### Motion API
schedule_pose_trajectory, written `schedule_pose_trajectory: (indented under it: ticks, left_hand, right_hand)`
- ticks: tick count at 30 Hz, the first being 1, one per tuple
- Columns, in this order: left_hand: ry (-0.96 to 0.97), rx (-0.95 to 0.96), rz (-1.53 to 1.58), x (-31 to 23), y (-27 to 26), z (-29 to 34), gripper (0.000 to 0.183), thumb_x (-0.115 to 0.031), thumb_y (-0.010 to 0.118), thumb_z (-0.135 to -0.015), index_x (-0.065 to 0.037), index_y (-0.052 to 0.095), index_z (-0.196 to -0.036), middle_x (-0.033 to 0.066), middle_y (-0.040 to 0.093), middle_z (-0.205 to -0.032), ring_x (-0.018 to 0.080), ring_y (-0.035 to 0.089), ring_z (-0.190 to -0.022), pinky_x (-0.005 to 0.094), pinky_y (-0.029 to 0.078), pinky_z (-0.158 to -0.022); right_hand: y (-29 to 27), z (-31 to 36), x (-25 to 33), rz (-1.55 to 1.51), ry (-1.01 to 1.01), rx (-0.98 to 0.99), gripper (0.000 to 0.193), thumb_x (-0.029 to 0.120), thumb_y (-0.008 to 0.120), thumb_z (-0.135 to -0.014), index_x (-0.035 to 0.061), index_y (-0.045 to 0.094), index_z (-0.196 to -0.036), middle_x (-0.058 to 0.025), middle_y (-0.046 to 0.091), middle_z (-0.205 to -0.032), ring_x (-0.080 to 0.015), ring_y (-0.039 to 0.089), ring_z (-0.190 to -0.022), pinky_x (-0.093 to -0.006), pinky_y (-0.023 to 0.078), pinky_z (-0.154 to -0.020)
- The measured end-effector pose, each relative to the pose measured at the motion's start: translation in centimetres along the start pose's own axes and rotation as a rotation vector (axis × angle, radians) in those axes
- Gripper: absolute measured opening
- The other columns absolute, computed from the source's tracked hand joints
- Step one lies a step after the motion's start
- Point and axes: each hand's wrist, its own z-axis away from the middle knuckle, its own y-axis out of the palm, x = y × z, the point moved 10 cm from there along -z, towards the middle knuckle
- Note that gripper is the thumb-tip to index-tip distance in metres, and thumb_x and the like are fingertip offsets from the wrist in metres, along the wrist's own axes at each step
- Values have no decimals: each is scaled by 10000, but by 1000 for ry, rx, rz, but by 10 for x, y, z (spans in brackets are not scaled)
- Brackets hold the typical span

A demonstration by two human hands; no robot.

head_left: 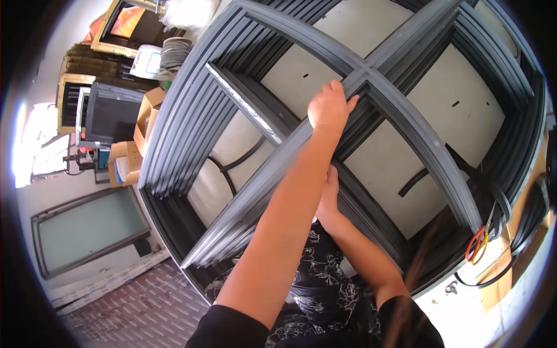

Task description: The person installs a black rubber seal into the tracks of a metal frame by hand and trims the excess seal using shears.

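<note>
A stack of grey window frames (pixel 365 71) with crossing bars lies in front of me. My left hand (pixel 331 107) rests on the long bar just short of the crossing. Its fingers are curled over the bar and its thumb points to the right. Nearer to me, my right hand (pixel 329 188) is at the same bar's right side, fingers bent. The left forearm covers part of it, and what its fingers hold is hidden. Black rubber strips (pixel 413 182) show inside the frame openings. A pale-faced crosspiece (pixel 243 103) lies left of my left hand.
Red and yellow tool handles (pixel 477 245) stick out at the right rim, near a black strip coil (pixel 529 223). Small scissors (pixel 451 287) lie below them. Leftward are cardboard boxes (pixel 125 163), a grey cable spool (pixel 175 54) and a glazed panel (pixel 93 232) against the wall.
</note>
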Motion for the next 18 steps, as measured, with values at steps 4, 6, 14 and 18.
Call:
schedule_pose_trajectory:
  ticks: [4,6,14,18]
  left_hand:
    - [17,103,208,8,7,-4,570,-515,641,-845,-8,559,-1092,176,595,-1116,329,612,-1038,406,514,-848]
    - [149,112,508,25,-7,5,553,-463,640,-856,5,564,-1140,179,576,-1157,345,577,-1080,412,489,-900]
    - [18,243,917,235,-38,257,560,-329,689,-879,-14,499,-1303,134,535,-1325,261,457,-1286,370,321,-1095]
    - [-34,266,800,239,42,339,857,-380,801,-742,-31,398,-1413,199,492,-1366,341,433,-1295,399,307,-1110]
  right_hand:
    - [10,11,-6,-239,59,31,231,262,545,-982,31,550,-995,-4,548,-811,-82,483,-653,-258,433,-604]
    - [12,7,-9,-273,188,23,283,316,509,-997,42,550,-939,-21,536,-740,-120,490,-630,-287,436,-596]
    - [40,7,-15,-356,551,167,493,540,384,-990,112,510,-782,20,360,-548,-149,372,-526,-318,359,-570]
    - [65,12,-6,-407,614,269,389,394,442,-966,106,518,-715,43,313,-489,-109,317,-464,-278,308,-513]
